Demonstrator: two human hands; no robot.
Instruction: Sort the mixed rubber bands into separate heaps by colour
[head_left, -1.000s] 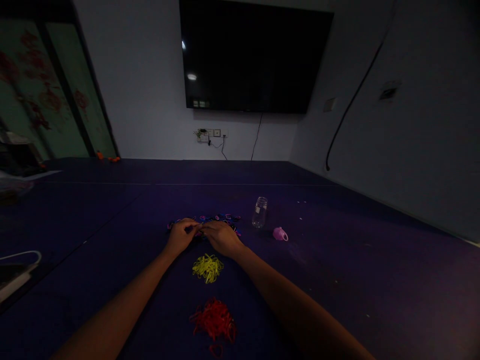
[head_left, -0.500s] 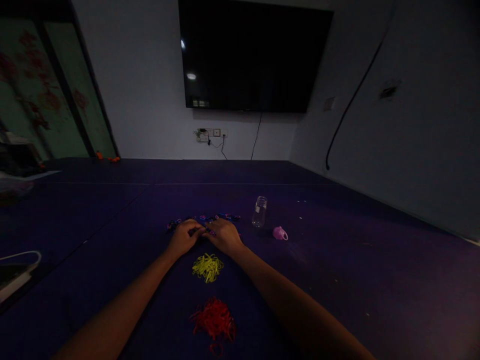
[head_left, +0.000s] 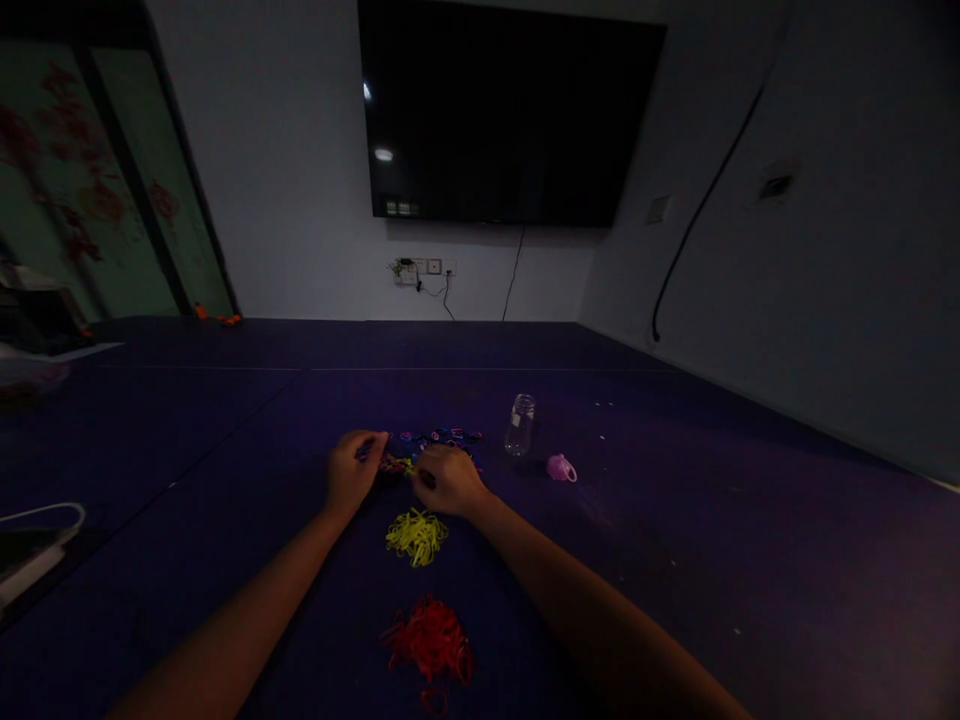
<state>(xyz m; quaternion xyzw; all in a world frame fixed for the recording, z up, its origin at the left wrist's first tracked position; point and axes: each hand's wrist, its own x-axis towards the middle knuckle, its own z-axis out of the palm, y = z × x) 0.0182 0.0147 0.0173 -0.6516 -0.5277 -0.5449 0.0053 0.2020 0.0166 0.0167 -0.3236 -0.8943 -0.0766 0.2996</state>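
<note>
A loose heap of small mixed-colour rubber bands (head_left: 441, 437), mostly dark blue with some pink, lies around my hands. My left hand (head_left: 351, 476) is at its left side, thumb and forefinger pinched together; anything between them is too small to make out. On the right, my right hand (head_left: 452, 481) is closed with bent fingers, its fingertips at a few yellow and pink bands (head_left: 397, 464) between the hands. What it grips is hidden. Nearer to me are a pile of yellow rubber bands (head_left: 417, 537) and a pile of red rubber bands (head_left: 431, 640).
Right of my hands a clear bottle (head_left: 519, 426) stands upright, with a pink cap with a ring (head_left: 560, 467) beside it. A white-edged object (head_left: 37, 570) lies at the far left of the purple surface (head_left: 645, 520). A television (head_left: 510, 110) hangs on the wall.
My hands have moved apart from each other, the left one a little to the left. Yellow and pink bands now show between them.
</note>
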